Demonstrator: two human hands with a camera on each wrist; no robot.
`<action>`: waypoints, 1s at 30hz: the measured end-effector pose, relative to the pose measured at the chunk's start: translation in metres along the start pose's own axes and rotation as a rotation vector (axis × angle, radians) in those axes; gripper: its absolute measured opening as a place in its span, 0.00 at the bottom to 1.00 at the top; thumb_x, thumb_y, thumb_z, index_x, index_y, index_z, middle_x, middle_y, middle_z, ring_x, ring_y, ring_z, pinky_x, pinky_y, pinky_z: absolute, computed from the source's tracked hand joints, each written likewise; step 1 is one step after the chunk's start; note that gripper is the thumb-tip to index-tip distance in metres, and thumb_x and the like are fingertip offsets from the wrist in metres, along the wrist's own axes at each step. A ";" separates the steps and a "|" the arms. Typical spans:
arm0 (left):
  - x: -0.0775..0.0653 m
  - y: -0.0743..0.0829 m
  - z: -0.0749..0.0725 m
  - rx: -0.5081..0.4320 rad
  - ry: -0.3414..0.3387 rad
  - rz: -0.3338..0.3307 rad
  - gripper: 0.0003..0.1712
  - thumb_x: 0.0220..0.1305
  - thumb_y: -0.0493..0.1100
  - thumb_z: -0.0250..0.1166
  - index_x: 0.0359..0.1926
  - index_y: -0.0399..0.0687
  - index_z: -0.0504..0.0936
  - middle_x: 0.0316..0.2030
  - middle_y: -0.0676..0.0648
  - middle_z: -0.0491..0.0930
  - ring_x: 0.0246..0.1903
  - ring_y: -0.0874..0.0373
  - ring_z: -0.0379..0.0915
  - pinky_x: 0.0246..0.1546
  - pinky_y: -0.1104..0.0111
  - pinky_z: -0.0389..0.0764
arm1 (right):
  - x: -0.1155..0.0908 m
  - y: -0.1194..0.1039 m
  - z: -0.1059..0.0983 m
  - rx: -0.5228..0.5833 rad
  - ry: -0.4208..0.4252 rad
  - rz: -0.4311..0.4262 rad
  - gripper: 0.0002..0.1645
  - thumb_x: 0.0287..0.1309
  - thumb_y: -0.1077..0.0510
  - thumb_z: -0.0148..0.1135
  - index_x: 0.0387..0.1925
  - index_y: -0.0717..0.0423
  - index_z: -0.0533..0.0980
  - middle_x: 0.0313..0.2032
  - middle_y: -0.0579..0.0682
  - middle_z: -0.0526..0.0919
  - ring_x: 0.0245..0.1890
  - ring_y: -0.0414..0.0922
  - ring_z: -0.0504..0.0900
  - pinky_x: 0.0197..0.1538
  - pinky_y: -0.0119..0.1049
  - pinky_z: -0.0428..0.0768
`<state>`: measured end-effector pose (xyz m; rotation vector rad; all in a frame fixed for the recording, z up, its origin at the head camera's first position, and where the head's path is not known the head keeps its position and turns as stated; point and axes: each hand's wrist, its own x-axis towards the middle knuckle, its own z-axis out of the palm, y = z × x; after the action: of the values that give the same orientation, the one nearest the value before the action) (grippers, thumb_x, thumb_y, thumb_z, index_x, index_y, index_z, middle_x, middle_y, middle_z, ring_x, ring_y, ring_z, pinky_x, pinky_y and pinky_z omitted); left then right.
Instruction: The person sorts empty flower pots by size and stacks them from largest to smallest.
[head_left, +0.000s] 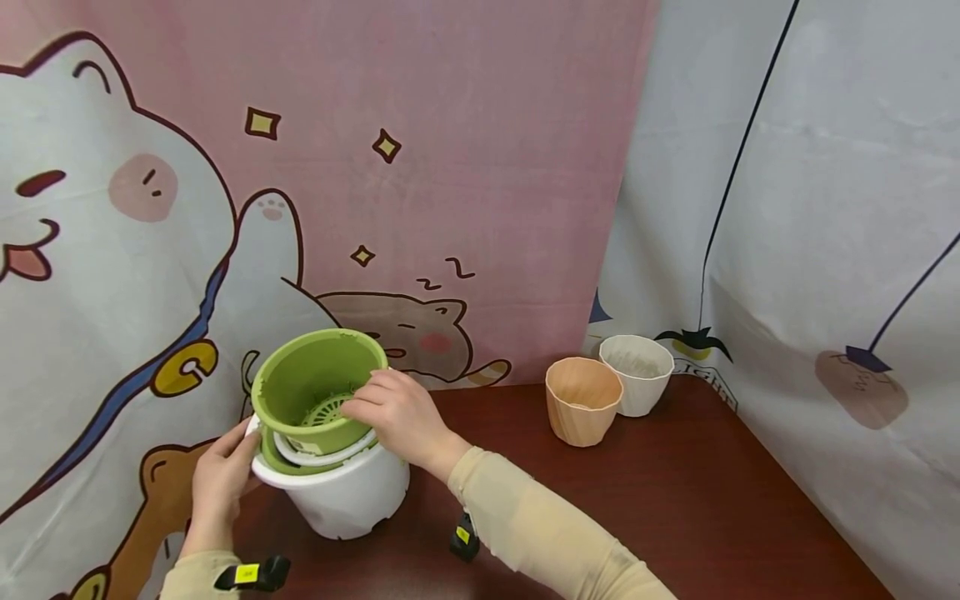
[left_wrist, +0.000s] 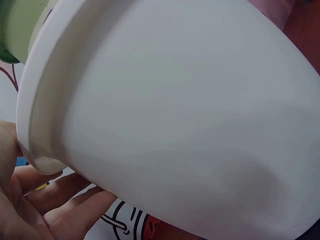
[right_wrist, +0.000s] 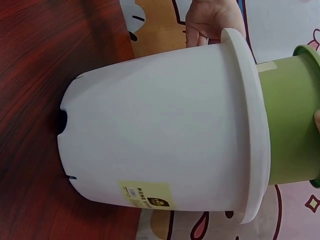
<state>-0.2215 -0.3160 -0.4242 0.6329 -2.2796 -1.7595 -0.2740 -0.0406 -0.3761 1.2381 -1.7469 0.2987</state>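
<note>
A large white flower pot (head_left: 348, 496) stands upright on the table with smaller pots nested inside it. From its mouth rises a green flower pot (head_left: 296, 379) with a slotted bottom; a white rim (head_left: 330, 457) and another green rim (head_left: 288, 461) show below it. My left hand (head_left: 217, 479) grips the large white pot's rim at the left, its fingers (left_wrist: 85, 205) under the lip against the side wall. My right hand (head_left: 401, 414) pinches the top green pot's right edge, fingers inside it; the thumb is mostly hidden. In the right wrist view a label (right_wrist: 146, 195) shows on the white pot.
An orange pot (head_left: 581, 417) and a cream pot (head_left: 639, 387) stand side by side at the back right of the dark red table (head_left: 675, 492). Printed cloths (head_left: 480, 167) hang behind the table and along its right side.
</note>
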 end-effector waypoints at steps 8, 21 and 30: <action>0.000 -0.001 0.000 0.008 0.000 -0.001 0.37 0.72 0.59 0.52 0.75 0.47 0.61 0.67 0.33 0.63 0.28 0.73 0.75 0.30 0.70 0.84 | 0.001 -0.002 0.003 0.002 0.029 0.017 0.14 0.59 0.67 0.63 0.39 0.45 0.87 0.36 0.38 0.86 0.42 0.39 0.80 0.62 0.32 0.72; -0.001 0.000 -0.001 0.007 -0.001 -0.005 0.38 0.71 0.60 0.53 0.75 0.47 0.61 0.68 0.33 0.63 0.29 0.72 0.74 0.31 0.70 0.84 | 0.002 -0.008 0.009 0.017 -0.006 0.034 0.14 0.62 0.64 0.61 0.38 0.43 0.87 0.36 0.36 0.86 0.43 0.38 0.78 0.61 0.27 0.70; 0.000 -0.001 -0.001 0.005 0.005 0.007 0.37 0.72 0.58 0.53 0.75 0.47 0.61 0.68 0.33 0.63 0.28 0.73 0.74 0.30 0.71 0.84 | 0.000 -0.010 0.008 0.004 -0.064 0.018 0.16 0.60 0.65 0.64 0.41 0.41 0.87 0.38 0.35 0.86 0.46 0.38 0.79 0.62 0.27 0.70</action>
<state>-0.2206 -0.3169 -0.4246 0.6292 -2.2809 -1.7475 -0.2703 -0.0504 -0.3837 1.2471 -1.8136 0.2766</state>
